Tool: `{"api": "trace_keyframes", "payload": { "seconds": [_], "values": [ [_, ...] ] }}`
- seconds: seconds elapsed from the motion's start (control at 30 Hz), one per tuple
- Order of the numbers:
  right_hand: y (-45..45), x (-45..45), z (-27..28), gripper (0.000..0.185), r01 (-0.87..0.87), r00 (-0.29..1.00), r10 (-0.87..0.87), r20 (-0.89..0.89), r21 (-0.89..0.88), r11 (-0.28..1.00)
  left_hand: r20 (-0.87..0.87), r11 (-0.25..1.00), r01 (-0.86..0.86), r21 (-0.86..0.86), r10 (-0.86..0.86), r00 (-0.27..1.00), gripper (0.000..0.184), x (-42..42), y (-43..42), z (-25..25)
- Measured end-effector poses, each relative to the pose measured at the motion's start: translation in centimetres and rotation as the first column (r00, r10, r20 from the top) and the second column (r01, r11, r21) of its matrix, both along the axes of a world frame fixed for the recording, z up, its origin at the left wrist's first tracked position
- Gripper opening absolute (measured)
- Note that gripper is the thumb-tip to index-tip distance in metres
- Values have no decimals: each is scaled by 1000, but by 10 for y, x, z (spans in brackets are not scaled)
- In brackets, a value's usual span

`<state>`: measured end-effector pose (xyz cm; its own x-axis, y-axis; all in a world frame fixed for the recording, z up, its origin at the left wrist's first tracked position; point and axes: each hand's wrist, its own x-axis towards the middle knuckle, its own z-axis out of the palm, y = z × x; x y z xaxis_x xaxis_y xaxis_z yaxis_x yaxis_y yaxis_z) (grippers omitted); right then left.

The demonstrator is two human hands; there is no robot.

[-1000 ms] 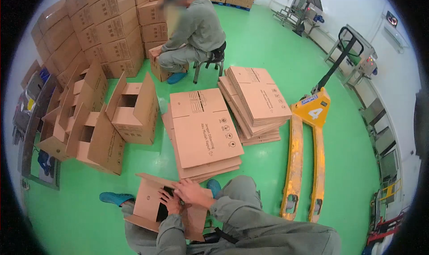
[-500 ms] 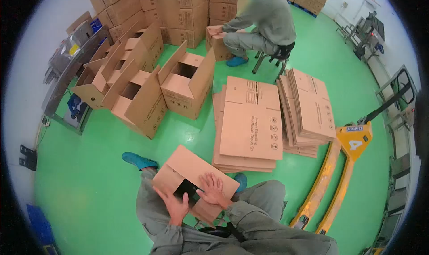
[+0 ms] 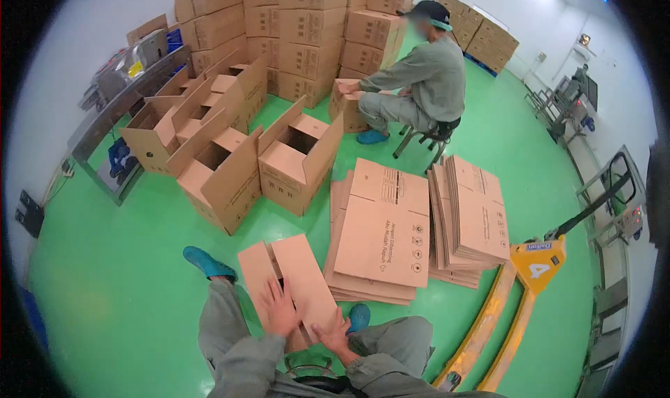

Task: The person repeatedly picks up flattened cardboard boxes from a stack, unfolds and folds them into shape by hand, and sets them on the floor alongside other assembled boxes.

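Between my knees stands a brown cardboard box [image 3: 305,269], its two long flaps folded inward with a narrow dark gap between them. My left hand [image 3: 280,309] lies on the left flap near the gap, fingers stretched out and grasping nothing. At the near right part of the box, my right hand [image 3: 335,335] rests on the right flap by its near edge, fingers spread. A small end flap hangs at the near side, below my hands.
Several open boxes [image 3: 300,157] stand ahead to the left. Flattened cartons [image 3: 380,223] lie stacked ahead to the right, beside a yellow pallet jack [image 3: 534,272]. A seated co-worker [image 3: 433,77] holds another box near tall carton stacks [image 3: 310,32].
The left flap has come down, narrowing the box's wide opening to a slit. My left hand has moved onto that flap; my right hand has shifted toward the near edge. The view has tilted up.
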<state>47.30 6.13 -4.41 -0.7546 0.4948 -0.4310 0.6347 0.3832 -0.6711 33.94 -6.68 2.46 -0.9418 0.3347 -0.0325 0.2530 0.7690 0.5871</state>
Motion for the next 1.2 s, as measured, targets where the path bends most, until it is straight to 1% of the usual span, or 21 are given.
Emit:
{"api": "trace_keyframes", "payload": {
  "seconds": [0.07,0.1,0.17,0.2,0.27,0.3,0.37,0.43,0.5,0.57,0.6,0.67,0.7,0.77,0.8,0.87,0.9,0.97,1.0,1.1,1.2],
  "values": [
    [-19,-2,-21,117,78,991,-88,-96,-109,991,105,974,49,-219,-26,994,84,69,-6,0],
    [-33,-5,-17,117,98,991,-108,-82,-122,988,119,970,70,-232,-43,992,84,82,-10,1],
    [-41,-31,9,105,137,988,-131,81,-74,988,317,979,-115,-167,164,934,84,98,-13,0],
    [-32,-42,15,105,135,987,-128,97,-71,988,332,979,-115,-168,166,928,84,90,-13,-6],
    [-23,-57,20,91,2,994,14,105,-156,988,80,992,-117,-48,121,989,84,42,-30,-25],
    [-12,-63,6,91,-2,994,18,105,-156,988,-24,996,-73,-54,72,997,86,16,-37,-32],
    [28,-74,-56,76,155,987,-157,33,-443,883,-150,996,29,-84,-41,988,89,-39,-47,-38],
    [73,-76,-107,62,365,908,-413,-64,-363,858,-181,986,123,-108,-141,973,90,-95,-49,-35],
    [109,-86,-126,52,672,729,-676,-103,-79,737,-179,979,168,-117,-187,966,90,-143,-46,-31],
    [168,-74,-205,50,737,630,-770,104,-393,550,-175,960,239,-144,-263,949,84,-180,-38,-30],
    [175,-75,-198,50,743,625,-771,118,-392,543,-163,958,245,-152,-268,949,84,-195,-29,-31],
    [188,-98,-157,52,755,434,-896,99,-583,301,-170,956,214,-202,-249,953,81,-223,-6,-33],
    [188,-102,-133,52,759,434,-895,108,-579,298,-161,955,214,-207,-249,955,81,-234,10,-28],
    [192,-113,-94,55,702,503,-853,143,-643,306,-142,960,-86,-268,48,989,82,-252,52,-11],
    [198,-120,-86,56,684,526,-836,155,-662,307,-135,959,-85,-271,50,990,82,-263,68,-15],
    [207,-125,-87,56,785,428,-860,278,-585,202,-441,982,-158,108,190,877,86,-273,93,-24],
    [208,-122,-90,56,789,426,-857,289,-582,196,-437,983,-159,97,186,880,86,-264,102,-26],
    [206,-114,-105,55,739,472,-872,126,-597,313,-493,993,71,96,-15,870,85,-235,119,-14],
    [202,-105,-106,55,743,463,-874,145,-601,294,-432,988,97,121,-35,901,85,-215,122,-13],
    [204,-90,-100,48,624,518,-855,27,-695,357,-195,961,95,261,-44,980,84,-155,112,-31],
    [208,-81,-117,38,573,510,-860,11,-750,330,8,961,36,273,-40,999,85,-100,88,-55]
  ]
}}
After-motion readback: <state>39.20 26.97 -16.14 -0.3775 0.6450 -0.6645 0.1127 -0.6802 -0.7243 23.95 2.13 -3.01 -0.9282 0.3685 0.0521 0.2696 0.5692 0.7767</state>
